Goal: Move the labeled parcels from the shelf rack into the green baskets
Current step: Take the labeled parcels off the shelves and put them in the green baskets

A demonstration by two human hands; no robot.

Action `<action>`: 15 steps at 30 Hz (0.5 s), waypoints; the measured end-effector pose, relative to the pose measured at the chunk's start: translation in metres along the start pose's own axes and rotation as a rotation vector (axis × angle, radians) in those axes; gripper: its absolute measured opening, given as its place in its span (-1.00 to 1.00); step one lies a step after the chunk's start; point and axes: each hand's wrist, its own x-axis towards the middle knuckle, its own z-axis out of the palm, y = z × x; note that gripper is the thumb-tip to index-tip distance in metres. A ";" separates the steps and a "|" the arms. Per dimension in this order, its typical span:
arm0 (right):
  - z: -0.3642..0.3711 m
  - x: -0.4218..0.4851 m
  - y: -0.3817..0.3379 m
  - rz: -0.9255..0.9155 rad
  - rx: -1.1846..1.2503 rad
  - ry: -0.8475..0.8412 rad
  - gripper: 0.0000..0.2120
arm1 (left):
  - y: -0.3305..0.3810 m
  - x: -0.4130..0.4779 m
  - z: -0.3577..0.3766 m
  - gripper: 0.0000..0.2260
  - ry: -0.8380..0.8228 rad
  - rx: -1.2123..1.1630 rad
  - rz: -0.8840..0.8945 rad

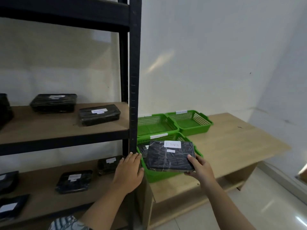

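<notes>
While our right hand (198,168) grips the labeled parcel (171,156) above the green basket (154,177) at the desk's (232,146) left edge | left hand (128,171) flat, empty | risk: corner snags its rim, tips out.

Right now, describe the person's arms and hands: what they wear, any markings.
The left hand and right hand are bare: no gloves, rings or watch show. Both forearms are uncovered. Patterned white and blue-grey cloth, perhaps clothing, shows at the bottom edge beside the left arm.
</notes>
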 end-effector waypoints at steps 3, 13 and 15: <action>-0.012 0.029 0.009 0.027 -0.042 0.025 -0.64 | 0.004 0.023 0.024 -0.49 -0.056 -0.020 -0.004; -0.026 0.132 0.019 0.110 -0.121 0.044 -0.64 | -0.003 0.094 0.084 -0.44 -0.167 -0.026 -0.036; -0.025 0.149 0.021 0.129 -0.129 0.032 -0.64 | -0.006 0.104 0.091 -0.44 -0.158 -0.015 -0.053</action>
